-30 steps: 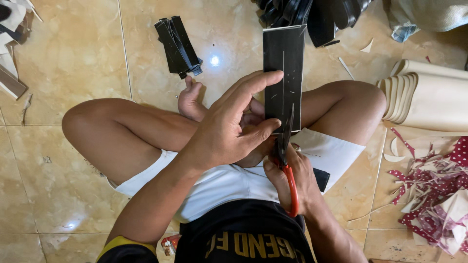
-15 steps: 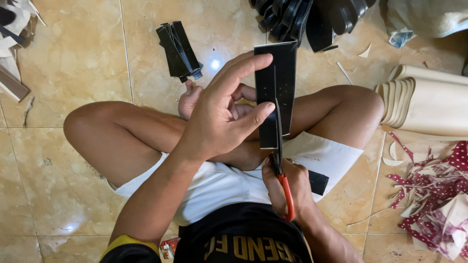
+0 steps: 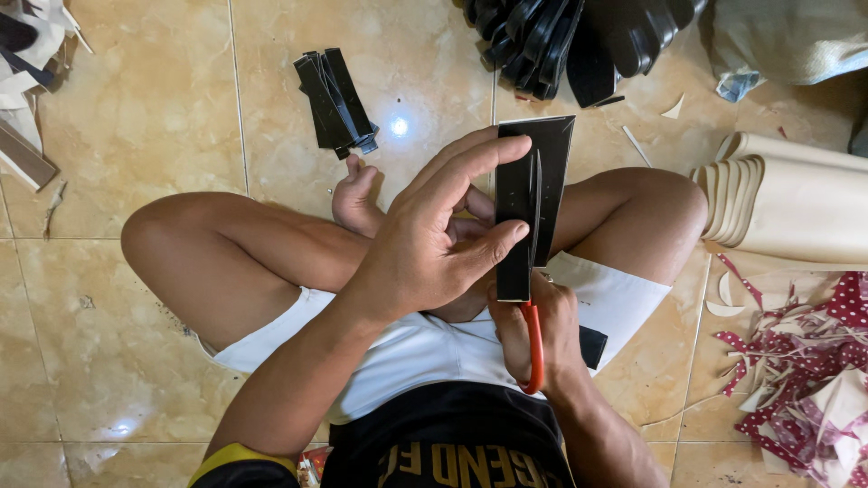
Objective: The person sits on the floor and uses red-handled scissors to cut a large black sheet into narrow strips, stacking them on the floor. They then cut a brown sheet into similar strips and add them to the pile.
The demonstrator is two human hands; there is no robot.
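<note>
**Black sheet, half split by my scissors**

The black sheet [image 3: 535,194] stands a little above the middle of the frame, over my crossed legs. It is a stiff, matte, dark rectangle, long from top to bottom, its upper edge slanting slightly. A straight cut runs up its middle from the lower edge, so the piece reads as two narrow strips still joined near the top.

My left hand [image 3: 429,248] grasps the sheet from the left side: thumb pressed on the lower part of the left strip, index finger stretched across its upper part, the other fingers behind.

My right hand [image 3: 538,334] sits just below the sheet, closed around the orange handle of the scissors [image 3: 533,298]. The blades point up the frame and lie in the slit; I cannot tell how far apart they are.

On the beige tiled floor [image 3: 145,117], upper left of centre, lies a small pile of cut black strips [image 3: 333,101]. At the top edge is a heap of black shaped pieces [image 3: 579,36]. At the right are stacked cream sheets [image 3: 787,203], and lower right red dotted scraps [image 3: 805,361].
</note>
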